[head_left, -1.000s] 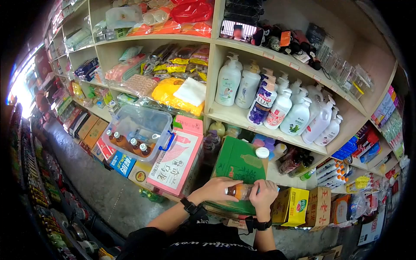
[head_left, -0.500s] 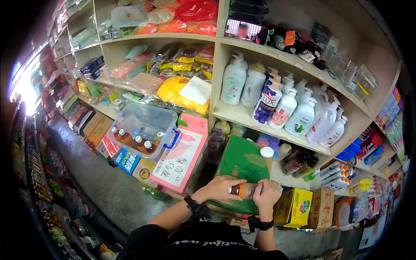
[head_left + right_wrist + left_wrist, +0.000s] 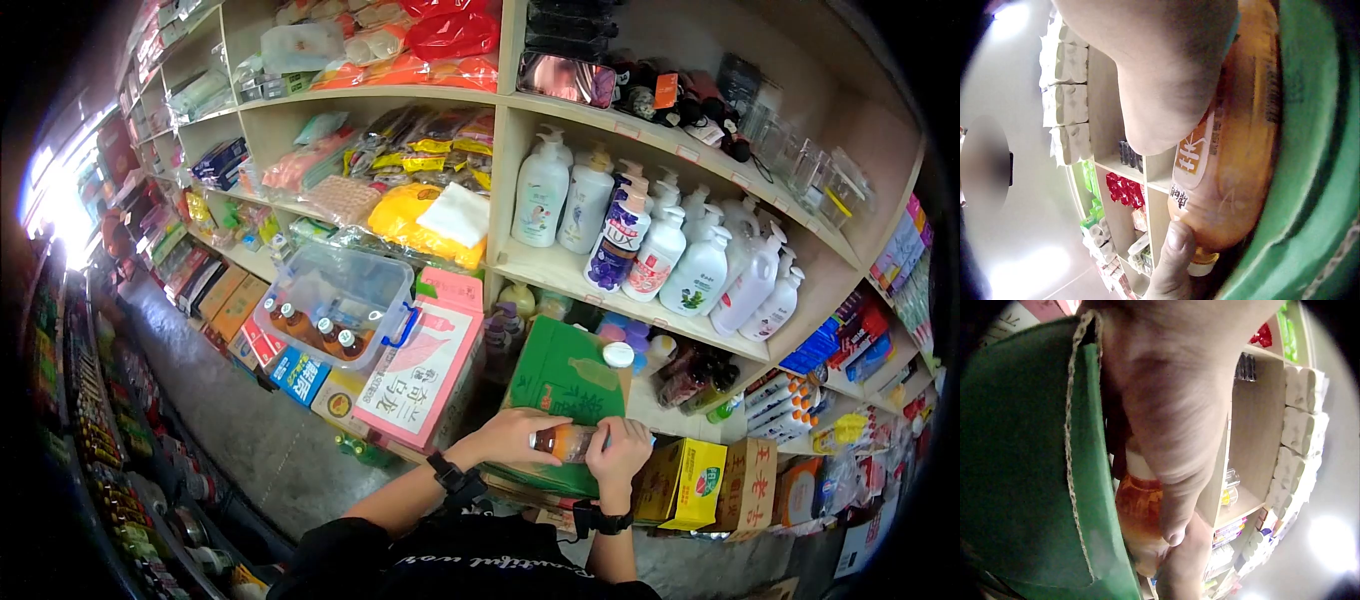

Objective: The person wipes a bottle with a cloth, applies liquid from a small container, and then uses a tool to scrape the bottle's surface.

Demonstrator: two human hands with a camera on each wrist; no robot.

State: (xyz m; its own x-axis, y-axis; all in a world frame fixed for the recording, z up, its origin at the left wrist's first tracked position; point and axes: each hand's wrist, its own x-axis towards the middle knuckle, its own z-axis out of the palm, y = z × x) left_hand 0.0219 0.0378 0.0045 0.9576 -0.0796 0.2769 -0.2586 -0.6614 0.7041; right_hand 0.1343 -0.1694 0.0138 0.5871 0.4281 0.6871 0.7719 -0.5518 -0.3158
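Note:
A plastic bottle of amber drink (image 3: 569,443) lies on its side over a green carton (image 3: 560,372), its white cap (image 3: 1204,265) toward my left. My left hand (image 3: 508,437) holds it at the neck end, and the thumb lies along the bottle in the left wrist view. Around the label end curls my right hand (image 3: 619,452). A printed label (image 3: 1194,153) shows in the right wrist view, below the right hand. By the right fingers a small pale blue edge peeks out; most of it is hidden.
A clear plastic bin (image 3: 345,270) with several brown bottles (image 3: 330,333) stands at left, beside a pink and white box (image 3: 420,375). Pump bottles (image 3: 640,245) line the shelf ahead. Right of the green carton sit a yellow box (image 3: 694,485) and a brown carton (image 3: 745,487).
The head view has shifted, so the shelves and boxes sit a little further right in it. Both hands keep hold of the bottle in nearly the same place over the carton.

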